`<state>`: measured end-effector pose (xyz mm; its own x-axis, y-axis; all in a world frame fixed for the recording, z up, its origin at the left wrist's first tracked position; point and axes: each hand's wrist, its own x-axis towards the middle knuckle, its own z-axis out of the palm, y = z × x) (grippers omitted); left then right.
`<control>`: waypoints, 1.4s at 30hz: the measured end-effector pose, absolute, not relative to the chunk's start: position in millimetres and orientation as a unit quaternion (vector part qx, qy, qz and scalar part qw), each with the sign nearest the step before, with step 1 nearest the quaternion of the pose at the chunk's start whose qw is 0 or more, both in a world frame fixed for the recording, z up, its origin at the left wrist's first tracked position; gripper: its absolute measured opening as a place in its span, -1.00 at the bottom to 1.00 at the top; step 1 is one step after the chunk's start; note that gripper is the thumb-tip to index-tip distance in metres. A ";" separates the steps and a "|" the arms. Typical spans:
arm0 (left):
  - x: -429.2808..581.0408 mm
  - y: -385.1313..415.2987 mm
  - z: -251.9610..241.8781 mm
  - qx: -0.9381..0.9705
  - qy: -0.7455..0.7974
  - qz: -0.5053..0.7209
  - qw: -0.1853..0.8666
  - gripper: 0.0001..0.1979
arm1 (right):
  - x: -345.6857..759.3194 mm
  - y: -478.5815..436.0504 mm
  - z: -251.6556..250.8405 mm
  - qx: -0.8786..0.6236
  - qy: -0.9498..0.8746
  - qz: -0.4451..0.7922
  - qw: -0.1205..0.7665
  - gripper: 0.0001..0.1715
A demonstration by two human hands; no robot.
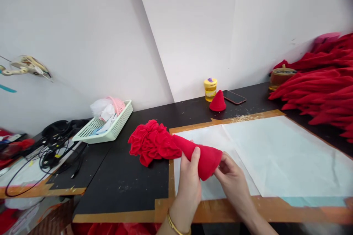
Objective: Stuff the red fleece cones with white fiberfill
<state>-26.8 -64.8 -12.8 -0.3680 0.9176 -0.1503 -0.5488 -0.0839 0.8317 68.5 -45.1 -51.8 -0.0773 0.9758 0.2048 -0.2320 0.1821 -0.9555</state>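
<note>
A red cone-shaped felt hat is held above the white paper, lying on its side with the wide end toward the right. My left hand grips its middle, thumb on top and fingers behind. At the hat's wide rim, the fingers of my right hand are closed on the edge; some fingertips are hidden behind it. Just left of the hat's narrow end lies a heap of ruffled red fabric pieces. Another red cone hat stands upright farther back.
At the back are a yellow-lidded tub, a phone and a jar. Red fabric is piled at the right. A pale green basket with cloths and tangled black cables lie to the left.
</note>
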 end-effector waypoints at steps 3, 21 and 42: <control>-17.4 -68.7 -18.9 0.235 0.458 0.686 0.514 -0.38 | 68.1 -48.8 -51.7 -0.409 -0.487 0.532 0.559 -0.68; -56.0 -65.9 -14.1 0.238 0.443 0.687 0.525 -0.36 | 106.4 -50.3 -41.8 -0.428 -0.551 0.494 0.519 -0.52; -74.1 -71.2 -32.7 0.378 0.561 0.584 0.449 -0.56 | 84.7 -21.2 -23.9 -0.310 -0.549 0.717 0.299 -0.56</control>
